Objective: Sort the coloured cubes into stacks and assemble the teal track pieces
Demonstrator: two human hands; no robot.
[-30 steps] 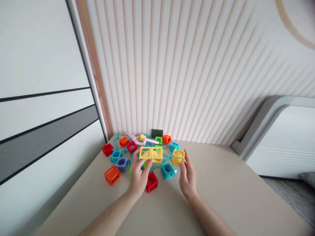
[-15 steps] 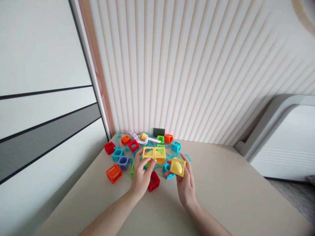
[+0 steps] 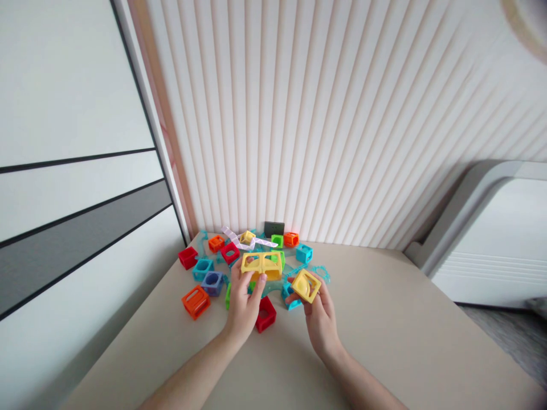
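Note:
Two yellow toy blocks joined side by side are held up over the pile by my left hand, thumb at the front and fingers behind. My right hand is closed on a single yellow block, tilted so that a face with a rounded part inside shows. A gap separates the single block from the joined pair. Under and between the hands lie a red block and a blue block, the latter partly hidden by my right fingers.
Loose blocks cover the table behind my hands, among them an orange block, a purple block and a turquoise block. Clear teal pieces and a lilac zigzag strip lie there too. A ribbed wall stands behind.
The single yellow block has been turned in my right hand, and its tilt differs. My left hand has tipped the joined pair slightly. The view has shifted a little.

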